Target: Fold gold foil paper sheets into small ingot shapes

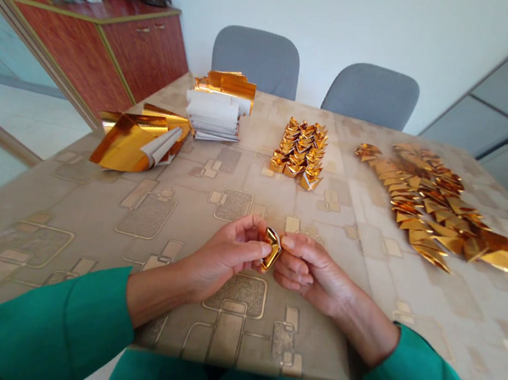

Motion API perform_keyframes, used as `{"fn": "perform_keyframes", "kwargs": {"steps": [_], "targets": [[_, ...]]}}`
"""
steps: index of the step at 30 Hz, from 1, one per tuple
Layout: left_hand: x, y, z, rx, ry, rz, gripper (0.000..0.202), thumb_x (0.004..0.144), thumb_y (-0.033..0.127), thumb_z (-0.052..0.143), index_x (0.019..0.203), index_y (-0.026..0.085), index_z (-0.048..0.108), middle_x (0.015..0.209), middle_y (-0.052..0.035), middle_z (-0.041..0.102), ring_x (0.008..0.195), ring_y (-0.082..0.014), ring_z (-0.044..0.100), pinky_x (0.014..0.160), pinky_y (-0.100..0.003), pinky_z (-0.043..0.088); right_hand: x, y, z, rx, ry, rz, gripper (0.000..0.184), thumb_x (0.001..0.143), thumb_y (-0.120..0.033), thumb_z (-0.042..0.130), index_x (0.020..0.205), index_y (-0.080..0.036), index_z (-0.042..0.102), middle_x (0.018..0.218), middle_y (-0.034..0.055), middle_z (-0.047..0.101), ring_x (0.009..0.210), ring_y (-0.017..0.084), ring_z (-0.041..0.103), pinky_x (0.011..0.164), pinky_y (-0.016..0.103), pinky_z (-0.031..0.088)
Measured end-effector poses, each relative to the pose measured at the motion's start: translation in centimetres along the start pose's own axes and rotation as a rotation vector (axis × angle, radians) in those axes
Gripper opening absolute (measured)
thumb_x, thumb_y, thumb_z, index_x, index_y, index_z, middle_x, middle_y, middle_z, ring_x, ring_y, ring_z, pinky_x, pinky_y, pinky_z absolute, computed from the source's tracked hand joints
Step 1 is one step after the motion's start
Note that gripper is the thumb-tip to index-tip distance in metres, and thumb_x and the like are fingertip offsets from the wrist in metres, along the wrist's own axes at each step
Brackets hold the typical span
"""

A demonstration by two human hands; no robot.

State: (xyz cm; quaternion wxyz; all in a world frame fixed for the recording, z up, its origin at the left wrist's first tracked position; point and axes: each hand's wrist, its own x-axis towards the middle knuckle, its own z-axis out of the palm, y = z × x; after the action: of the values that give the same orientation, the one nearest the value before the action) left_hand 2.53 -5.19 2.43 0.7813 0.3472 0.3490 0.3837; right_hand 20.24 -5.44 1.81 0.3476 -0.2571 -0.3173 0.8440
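A small folded gold foil paper piece [274,254] is held just above the near side of the table. My left hand [233,253] is closed on its left side, the thumb lying across its front. At the right edge of the same piece, my right hand [312,267] pinches with thumb and forefinger, its other fingers curled under. Beyond my hands, upright folded gold paper pieces [299,149] stand in close rows. Overlapping lines of flatter folded gold paper pieces [438,203] lie to the right.
At the back left rises a stack of white-backed gold paper sheets [215,117]. Beside it lie loose curled gold sheets [127,141]. A patterned cloth covers the table [146,213]. Two grey chairs [258,56] stand behind it, and a reddish wooden cabinet [135,51] is at the left.
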Motion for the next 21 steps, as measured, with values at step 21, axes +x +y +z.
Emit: {"fn": "perform_keyframes", "kwargs": {"steps": [21], "targets": [[0.00,0.46,-0.04,-0.013,-0.008,-0.057,0.025,0.070,0.021,0.074,0.087,0.017,0.055,0.078,0.0011,0.063,0.067,-0.0102,0.059,0.062,-0.024,0.052,0.05,0.04,-0.22,-0.011,0.057,0.044,0.035,0.085,-0.032,0.066,0.059,-0.019,0.047,0.045,-0.0099,0.032,0.042,0.006,0.018,0.043,0.020,0.022]]}}
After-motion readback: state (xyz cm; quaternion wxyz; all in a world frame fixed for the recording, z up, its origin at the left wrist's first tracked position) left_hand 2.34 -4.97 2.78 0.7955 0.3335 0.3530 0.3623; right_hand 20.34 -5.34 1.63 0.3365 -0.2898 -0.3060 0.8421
